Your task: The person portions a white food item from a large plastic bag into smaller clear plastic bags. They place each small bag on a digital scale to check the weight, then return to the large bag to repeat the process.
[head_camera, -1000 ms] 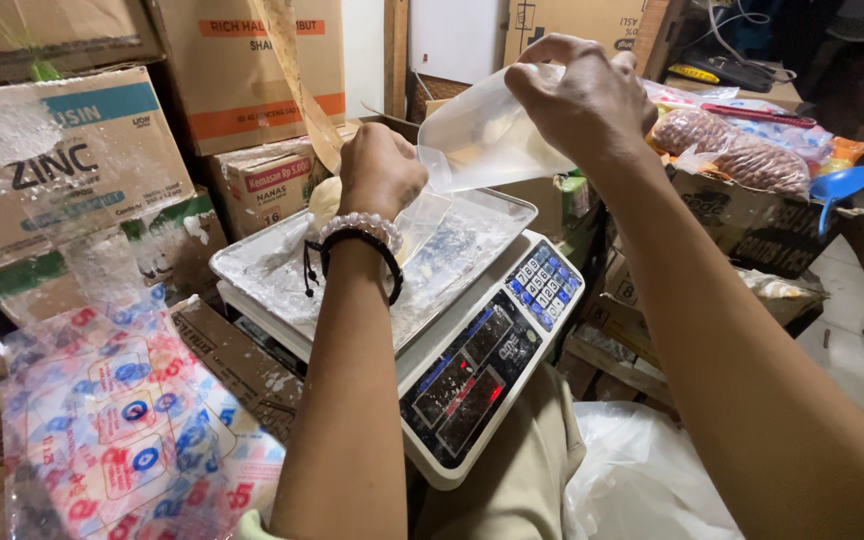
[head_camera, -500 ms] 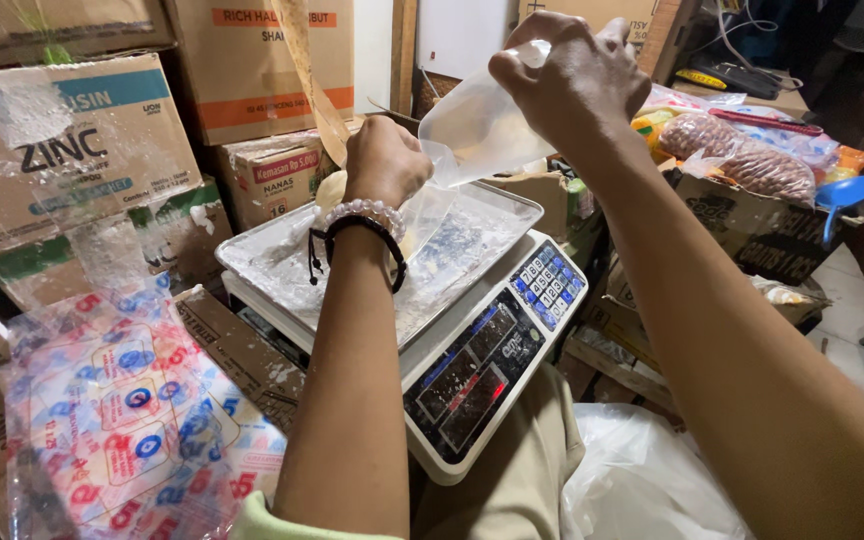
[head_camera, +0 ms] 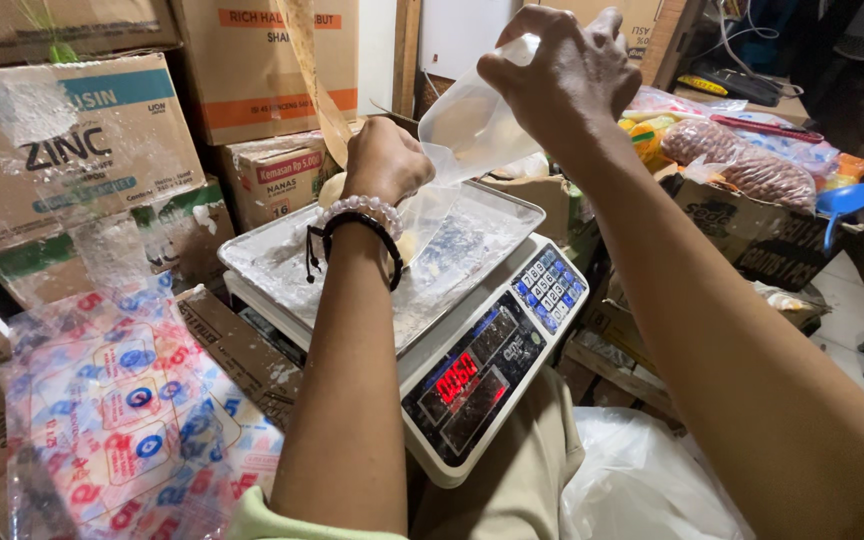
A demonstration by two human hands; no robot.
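A person's right hand (head_camera: 567,85) pinches the top of a clear bag (head_camera: 472,125) and holds it up over a digital scale (head_camera: 452,340), while the left hand (head_camera: 384,160) is closed low at the bag's mouth, fingers curled around something the view does not show. The bag hangs above the far edge of the scale's tray (head_camera: 282,250), its lower end drooping toward the pan. By the look of it the weighing is under way, not finished: the bag sags with only a little pale stuff inside, the tray wears a film of white powder under a plastic sheet, the red display (head_camera: 457,378) is lit, and the bag's top is neither tied nor sealed.

The scale sits on the person's lap or just before it, hemmed in by stacked cartons (head_camera: 72,150). A printed pack (head_camera: 122,430) in red and blue lies at the lower left. At the right, 1 open box holds bagged nuts (head_camera: 752,165), with a blue scoop (head_camera: 847,200) just beside it. A white sack (head_camera: 642,480) slumps by the knee on the tiled floor. The left wrist carries 2 bracelets (head_camera: 362,225), 1 beaded, 1 black cord.
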